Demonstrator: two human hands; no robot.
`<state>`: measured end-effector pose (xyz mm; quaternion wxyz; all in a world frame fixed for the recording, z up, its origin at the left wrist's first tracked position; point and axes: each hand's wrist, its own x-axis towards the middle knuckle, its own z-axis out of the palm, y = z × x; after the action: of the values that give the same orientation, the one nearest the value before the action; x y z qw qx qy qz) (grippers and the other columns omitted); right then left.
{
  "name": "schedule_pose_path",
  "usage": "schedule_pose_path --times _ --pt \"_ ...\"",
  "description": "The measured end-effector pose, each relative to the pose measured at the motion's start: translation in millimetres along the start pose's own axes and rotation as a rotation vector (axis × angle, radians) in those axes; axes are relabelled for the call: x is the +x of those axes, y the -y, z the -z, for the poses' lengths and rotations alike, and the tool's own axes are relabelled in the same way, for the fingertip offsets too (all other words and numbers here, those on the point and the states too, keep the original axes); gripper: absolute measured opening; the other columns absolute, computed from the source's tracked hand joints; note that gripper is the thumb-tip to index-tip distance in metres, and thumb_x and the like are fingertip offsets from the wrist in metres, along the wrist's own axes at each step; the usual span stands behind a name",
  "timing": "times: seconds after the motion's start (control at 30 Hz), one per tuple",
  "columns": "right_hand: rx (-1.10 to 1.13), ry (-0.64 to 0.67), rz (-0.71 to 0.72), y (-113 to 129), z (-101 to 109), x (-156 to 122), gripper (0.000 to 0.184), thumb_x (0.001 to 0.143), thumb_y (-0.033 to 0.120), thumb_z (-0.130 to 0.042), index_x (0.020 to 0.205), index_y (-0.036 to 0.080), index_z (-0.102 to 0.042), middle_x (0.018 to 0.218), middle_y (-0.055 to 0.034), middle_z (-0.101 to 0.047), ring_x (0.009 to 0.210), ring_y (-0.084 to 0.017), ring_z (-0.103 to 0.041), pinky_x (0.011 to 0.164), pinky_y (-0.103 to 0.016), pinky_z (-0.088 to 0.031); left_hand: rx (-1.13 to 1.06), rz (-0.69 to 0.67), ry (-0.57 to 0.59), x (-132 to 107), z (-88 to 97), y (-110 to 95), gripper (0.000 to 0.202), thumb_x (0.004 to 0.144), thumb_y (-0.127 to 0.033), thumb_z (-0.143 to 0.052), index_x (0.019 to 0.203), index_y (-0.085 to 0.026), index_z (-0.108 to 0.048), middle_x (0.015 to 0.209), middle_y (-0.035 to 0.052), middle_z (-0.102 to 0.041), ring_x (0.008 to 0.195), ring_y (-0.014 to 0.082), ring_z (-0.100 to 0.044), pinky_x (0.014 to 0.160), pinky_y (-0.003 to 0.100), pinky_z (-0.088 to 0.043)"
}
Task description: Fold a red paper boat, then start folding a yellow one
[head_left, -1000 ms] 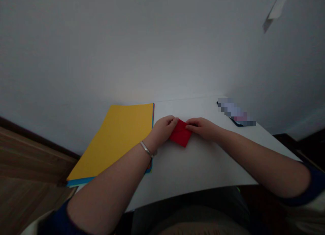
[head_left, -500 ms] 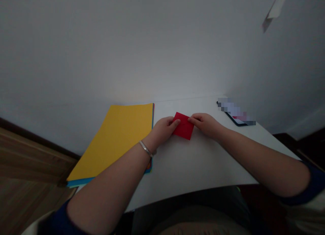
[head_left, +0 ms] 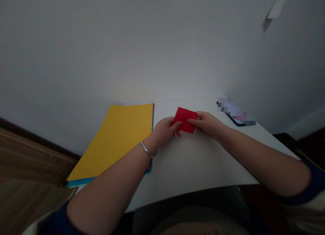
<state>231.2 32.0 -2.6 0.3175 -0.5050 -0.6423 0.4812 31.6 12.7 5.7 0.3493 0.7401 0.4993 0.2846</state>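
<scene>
A small red piece of folded paper (head_left: 185, 117) is held up above the white table (head_left: 195, 164), between both hands. My left hand (head_left: 166, 128) pinches its left edge, thumb on the front face and fingers behind it. A silver bangle (head_left: 147, 149) circles the left wrist. My right hand (head_left: 205, 121) grips the right edge, its thumb lying on the front face and the fingers mostly hidden at the back.
Left of my hands lies a stack of coloured paper (head_left: 119, 133), yellow on top, with blue edges showing below. A phone (head_left: 236, 114) with a blurred screen rests at the table's back right. The wall (head_left: 152, 52) rises behind the table.
The red paper has been raised and tilted slightly, moving a little up and right. My right hand has shifted its hold, with fingers now behind the paper.
</scene>
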Motion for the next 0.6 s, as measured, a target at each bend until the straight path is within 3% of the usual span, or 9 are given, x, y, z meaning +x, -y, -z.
schedule_pose_path --times 0.17,0.3,0.4,0.6 --pt "0.055 -0.107 0.051 -6 2 5 0.025 0.072 0.038 -0.067 0.085 0.019 -0.058 0.065 -0.0001 -0.062 0.049 -0.011 -0.049 0.046 -0.024 -0.035 0.055 0.026 0.015 -3 3.1 -3 0.029 0.084 -0.036 -0.052 0.067 -0.016 -0.062 0.064 0.0012 -0.064 0.057 0.0136 -0.05 0.055 0.026 -0.034" --pt "0.189 -0.032 0.031 -9 0 5 0.028 0.073 0.04 -0.067 0.091 0.019 -0.062 0.076 -0.0042 -0.069 0.061 -0.015 -0.059 0.053 -0.026 -0.043 0.078 0.05 0.016 -3 2.7 -6 0.03 0.084 -0.036 -0.052 0.063 -0.017 -0.061 0.061 0.0008 -0.063 0.055 0.013 -0.048 0.054 0.026 -0.032" --pt "0.116 0.054 0.009 -6 -5 1 0.025 0.069 0.038 -0.072 0.083 0.018 -0.066 0.073 -0.0052 -0.068 0.061 -0.015 -0.058 0.053 -0.026 -0.042 -0.004 0.002 -0.002 -2 -1.1 -6 0.026 0.085 -0.035 -0.051 0.069 -0.017 -0.061 0.062 0.0006 -0.064 0.058 0.0139 -0.052 0.057 0.026 -0.036" --pt "-0.07 0.024 -0.037 -3 -7 -3 0.022 0.069 0.038 -0.072 0.067 0.017 -0.065 0.061 -0.0035 -0.064 0.051 -0.012 -0.052 0.048 -0.026 -0.039 -0.021 -0.049 0.051 1 -6.7 -3 0.022 0.086 -0.032 -0.05 0.075 -0.017 -0.061 0.065 0.0007 -0.066 0.062 0.0149 -0.056 0.061 0.026 -0.039"
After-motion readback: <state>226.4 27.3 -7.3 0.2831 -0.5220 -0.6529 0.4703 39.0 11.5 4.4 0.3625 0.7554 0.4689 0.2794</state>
